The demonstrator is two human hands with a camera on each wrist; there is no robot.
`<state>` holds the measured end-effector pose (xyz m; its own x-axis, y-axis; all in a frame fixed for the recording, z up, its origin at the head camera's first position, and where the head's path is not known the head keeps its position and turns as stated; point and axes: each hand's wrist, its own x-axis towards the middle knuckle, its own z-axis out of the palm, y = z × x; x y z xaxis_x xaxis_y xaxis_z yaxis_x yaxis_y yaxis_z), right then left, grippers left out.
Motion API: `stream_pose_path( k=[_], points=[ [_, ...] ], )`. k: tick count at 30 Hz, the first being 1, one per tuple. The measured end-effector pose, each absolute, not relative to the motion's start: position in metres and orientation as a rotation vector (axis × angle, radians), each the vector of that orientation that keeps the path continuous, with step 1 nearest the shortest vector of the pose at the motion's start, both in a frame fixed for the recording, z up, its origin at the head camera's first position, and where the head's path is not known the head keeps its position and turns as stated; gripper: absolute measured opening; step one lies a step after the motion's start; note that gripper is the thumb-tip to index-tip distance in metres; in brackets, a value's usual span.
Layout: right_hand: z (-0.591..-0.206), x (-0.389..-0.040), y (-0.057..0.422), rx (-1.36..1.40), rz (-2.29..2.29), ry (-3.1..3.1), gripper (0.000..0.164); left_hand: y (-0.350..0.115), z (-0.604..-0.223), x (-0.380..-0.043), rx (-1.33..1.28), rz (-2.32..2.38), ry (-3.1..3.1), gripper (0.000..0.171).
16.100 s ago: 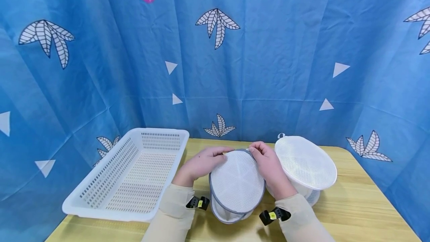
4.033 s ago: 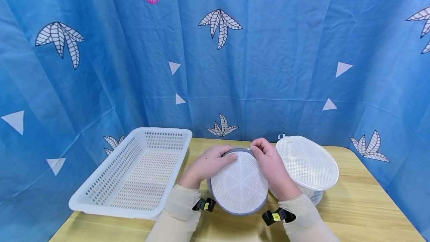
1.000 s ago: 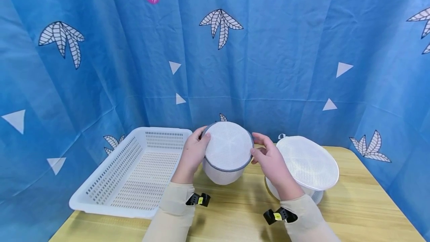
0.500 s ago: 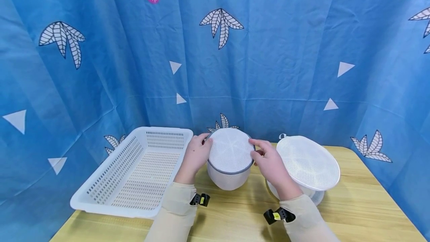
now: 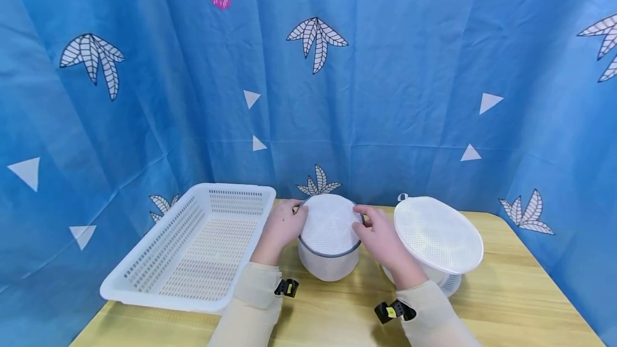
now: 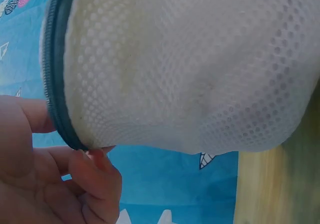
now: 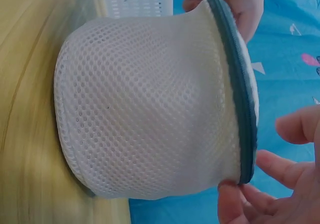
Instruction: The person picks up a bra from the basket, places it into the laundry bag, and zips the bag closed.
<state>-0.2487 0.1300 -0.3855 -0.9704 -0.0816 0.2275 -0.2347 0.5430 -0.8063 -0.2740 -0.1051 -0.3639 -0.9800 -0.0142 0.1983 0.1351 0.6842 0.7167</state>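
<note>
A round white mesh laundry bag with a grey zipper around its top rim stands on the table between both hands, its lid closed over. My left hand grips the rim on the left, thumb on one side of the zipper and fingers curled beneath it in the left wrist view. On the opposite side my right hand holds the rim loosely. In the right wrist view its fingertips bend around the zipper edge, while the thumb appears apart from the lid.
To the left sits a white perforated plastic basket. On the right, another white mesh laundry bag with a white rim and small loop leans over a further mesh piece. A blue patterned curtain hangs behind the wooden table.
The zippered bag, earlier lying with its lid facing me, was stood up, and over the last second both hands lowered it slightly toward the table. Basket and other bag stayed put.
</note>
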Motion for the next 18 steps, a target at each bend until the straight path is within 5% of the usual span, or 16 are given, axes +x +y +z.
stream_pose_path(
  k=[18],
  points=[
    [-0.363,-0.235,0.115,0.418,1.196,-2.553,0.044,-0.108,-0.375,-0.278,-0.02,-0.875,-2.831,0.067]
  ],
)
